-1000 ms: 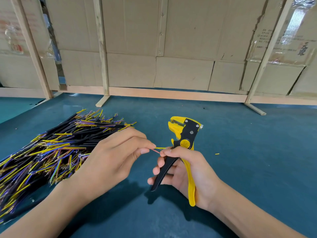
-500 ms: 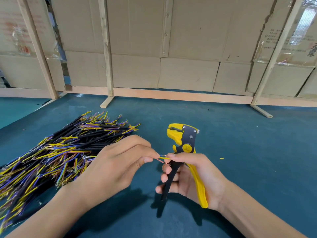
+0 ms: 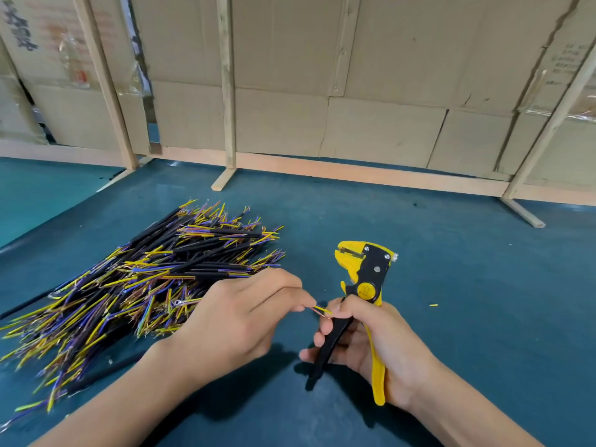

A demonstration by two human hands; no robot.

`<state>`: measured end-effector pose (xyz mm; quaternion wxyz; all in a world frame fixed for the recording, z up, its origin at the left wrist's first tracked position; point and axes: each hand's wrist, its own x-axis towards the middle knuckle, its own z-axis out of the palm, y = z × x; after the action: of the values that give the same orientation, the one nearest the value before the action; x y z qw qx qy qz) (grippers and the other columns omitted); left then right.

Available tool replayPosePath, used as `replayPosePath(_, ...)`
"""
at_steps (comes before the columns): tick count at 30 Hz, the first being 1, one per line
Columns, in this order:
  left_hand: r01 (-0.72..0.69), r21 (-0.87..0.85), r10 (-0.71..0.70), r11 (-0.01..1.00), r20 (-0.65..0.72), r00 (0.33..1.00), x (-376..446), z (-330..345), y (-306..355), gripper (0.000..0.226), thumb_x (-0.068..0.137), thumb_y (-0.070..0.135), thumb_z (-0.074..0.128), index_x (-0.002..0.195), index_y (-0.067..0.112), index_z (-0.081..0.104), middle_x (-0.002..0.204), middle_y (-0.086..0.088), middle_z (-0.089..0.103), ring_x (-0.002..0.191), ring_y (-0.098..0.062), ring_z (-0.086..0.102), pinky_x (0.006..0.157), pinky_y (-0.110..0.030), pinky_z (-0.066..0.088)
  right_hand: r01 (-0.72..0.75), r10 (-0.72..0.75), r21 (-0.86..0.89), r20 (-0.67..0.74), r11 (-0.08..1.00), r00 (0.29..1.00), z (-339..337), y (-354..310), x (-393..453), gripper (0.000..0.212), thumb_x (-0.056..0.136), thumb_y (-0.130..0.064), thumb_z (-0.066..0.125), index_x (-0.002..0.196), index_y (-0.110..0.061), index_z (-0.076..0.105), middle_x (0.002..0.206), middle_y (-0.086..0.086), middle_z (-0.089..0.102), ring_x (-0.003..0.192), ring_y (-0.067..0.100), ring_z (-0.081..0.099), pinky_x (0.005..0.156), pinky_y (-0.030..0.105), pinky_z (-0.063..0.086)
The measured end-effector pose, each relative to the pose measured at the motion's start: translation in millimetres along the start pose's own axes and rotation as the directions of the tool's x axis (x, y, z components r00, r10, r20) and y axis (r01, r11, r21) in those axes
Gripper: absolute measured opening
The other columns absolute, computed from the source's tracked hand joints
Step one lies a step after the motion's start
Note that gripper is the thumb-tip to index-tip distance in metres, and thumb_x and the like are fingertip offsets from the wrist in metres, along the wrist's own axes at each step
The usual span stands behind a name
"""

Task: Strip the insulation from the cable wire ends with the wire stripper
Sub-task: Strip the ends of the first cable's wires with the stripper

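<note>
Teal mat point(image 3: 467, 285); left hand point(image 3: 232, 321) pinches wire point(image 3: 321, 308), right hand point(image 3: 380, 337) grips stripper point(image 3: 367, 279).

Printed matter appears only on the cardboard boxes behind the bench. The box at upper left point(image 3: 42, 50) carries large dark characters along its top corner and fainter reddish printing below; neither can be read. The box at upper right point(image 3: 567, 56) bears several lines of small dark print, too small and blurred to make out. The round yellow pivot disc point(image 3: 365, 289) of the wire stripper point(image 3: 367, 275) shows embossed marks, also illegible. No brand name or number can be read.
</note>
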<state>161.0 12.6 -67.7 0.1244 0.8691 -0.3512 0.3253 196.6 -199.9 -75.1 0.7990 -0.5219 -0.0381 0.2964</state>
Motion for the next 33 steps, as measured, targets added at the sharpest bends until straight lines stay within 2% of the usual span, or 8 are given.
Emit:
replayPosePath(3,0.026,0.057,-0.023,0.998,-0.043,0.999,-3,7,1,0.049,0.068,-0.020,0.056,0.106,0.006,0.073,0.101,-0.006,0.065,0.088,-0.020,0.062,0.062,-0.031,0.053,-0.010,0.011,0.015,-0.021,1.000,1.000,2,1,-1,0.022,0.059,-0.011,0.077,0.073,0.000,0.064,0.070,0.020,0.053,0.060,0.033,0.056,0.072,0.058,0.058)
replayPosePath(10,0.158,0.088,-0.149,0.984,-0.105,0.983,0,23,10,0.046,0.071,-0.017,0.053,0.104,0.007,0.074,0.102,-0.003,0.068,0.094,-0.016,0.064,0.066,-0.023,0.053,-0.003,0.010,0.069,-0.094,0.998,0.996,4,3,0,0.008,0.080,0.000,0.067,0.083,0.002,0.060,0.070,0.019,0.053,0.059,0.034,0.057,0.072,0.059,0.059)
replayPosePath(14,0.430,0.012,-0.414,0.903,-0.246,0.876,-3,18,-2,0.026,0.091,0.001,0.057,0.110,0.012,0.072,0.108,0.001,0.064,0.093,-0.013,0.064,0.070,-0.020,0.050,0.077,-0.053,0.212,-0.114,0.974,0.992,-2,4,-1,0.012,0.084,0.000,0.071,0.073,0.000,0.067,0.072,0.018,0.055,0.062,0.033,0.058,0.075,0.059,0.058)
replayPosePath(20,0.321,0.022,-0.322,0.947,0.068,0.944,32,48,25,0.043,0.076,0.010,0.051,0.116,0.008,0.069,0.106,-0.006,0.066,0.092,-0.028,0.065,0.077,-0.037,0.057,0.131,-0.106,0.288,-0.099,0.949,0.989,0,2,3,0.009,0.072,-0.009,0.072,0.075,-0.005,0.065,0.073,0.016,0.054,0.065,0.032,0.059,0.071,0.047,0.055)
replayPosePath(23,0.500,-0.010,-0.490,0.866,0.183,0.853,64,64,11,0.035,0.085,0.002,0.059,0.118,0.010,0.066,0.110,-0.009,0.060,0.098,-0.031,0.061,0.086,-0.040,0.050,0.205,-0.143,0.375,-0.187,0.904,0.972,-3,1,0,0.008,0.066,-0.009,0.071,0.072,-0.007,0.066,0.072,0.015,0.056,0.064,0.033,0.060,0.067,0.044,0.057)
replayPosePath(26,0.703,-0.044,-0.666,0.709,0.284,0.690,102,83,-4,0.023,0.097,0.009,0.056,0.117,0.013,0.064,0.115,-0.011,0.057,0.100,-0.034,0.060,0.086,-0.040,0.045,0.210,-0.153,0.366,-0.179,0.907,0.972,0,0,-3,0.010,0.063,-0.005,0.071,0.072,-0.004,0.067,0.071,0.016,0.055,0.063,0.034,0.059,0.066,0.043,0.057)
replayPosePath(29,0.816,-0.092,-0.732,0.570,0.395,0.555,141,102,-6,0.020,0.091,0.013,0.060,0.110,0.017,0.066,0.109,-0.009,0.066,0.099,-0.030,0.064,0.081,-0.032,0.050,0.220,-0.177,0.320,-0.157,0.921,0.972,2,1,-3,0.007,0.068,-0.007,0.068,0.072,-0.004,0.065,0.070,0.017,0.054,0.063,0.035,0.058,0.064,0.044,0.056)
replayPosePath(33,0.829,-0.044,-0.716,0.557,0.481,0.506,173,114,-7,0.026,0.087,0.015,0.065,0.112,0.023,0.064,0.111,-0.006,0.065,0.094,-0.028,0.063,0.081,-0.033,0.052,0.269,-0.211,0.366,-0.190,0.891,0.959,-6,-1,-4,0.009,0.070,-0.007,0.068,0.076,-0.001,0.065,0.072,0.018,0.053,0.064,0.036,0.057,0.068,0.047,0.055)
